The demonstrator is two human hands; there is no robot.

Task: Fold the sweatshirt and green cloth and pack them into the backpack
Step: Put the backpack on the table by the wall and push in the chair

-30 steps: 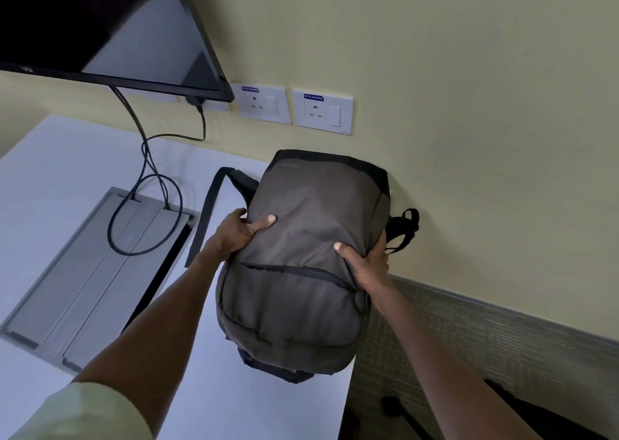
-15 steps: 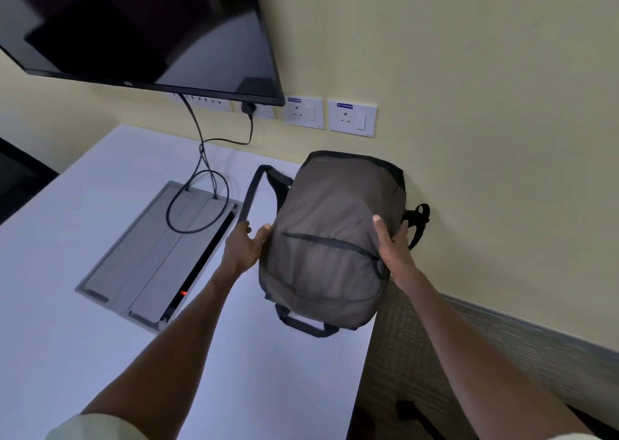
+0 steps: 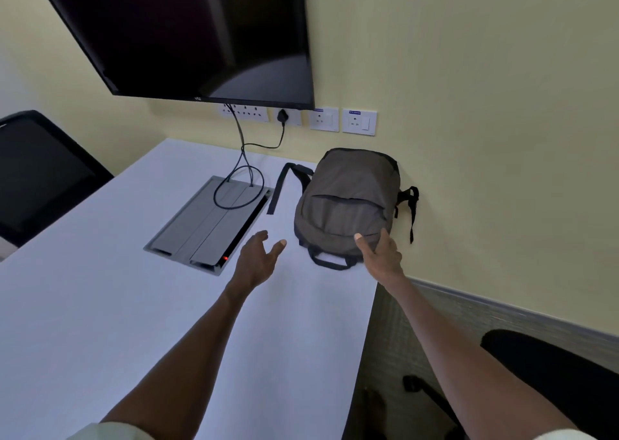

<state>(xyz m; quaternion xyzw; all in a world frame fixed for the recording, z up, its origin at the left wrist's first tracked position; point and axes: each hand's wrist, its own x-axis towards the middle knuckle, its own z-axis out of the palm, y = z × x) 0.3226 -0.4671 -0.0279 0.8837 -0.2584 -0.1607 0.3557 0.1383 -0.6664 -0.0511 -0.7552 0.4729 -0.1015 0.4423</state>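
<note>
Large white rectangular tabletop (image 3: 100,305) spans under both forearms and out past the left hand. Black flat wall-mounted screen (image 3: 201,31) hangs on the yellow wall well above and beyond both hands. Black office chair back (image 3: 40,171) sits far off to the left of the left hand, at the table's side. Grey-brown fabric backpack (image 3: 348,201) lies flat on the table's far right corner against the wall, front zip pocket up, top carry loop toward the person, just ahead of the right hand and ahead-right of the left hand. Grey metal cable hatch (image 3: 207,225) is set into the tabletop just beyond-left of the left hand, small red light at its near corner. Black cables (image 3: 241,165) loop from the hatch up to white wall sockets (image 3: 358,122) beyond both hands. Black backpack strap (image 3: 279,185) lies on the table beyond the left hand. Right hand (image 3: 382,255): fingers loose and spread, thumb tip at the backpack's near edge, gripping nothing; real contact unclear. Left hand (image 3: 258,258): spread wide, relaxed, hovering above the table, apart from the backpack, holding nothing.
</note>
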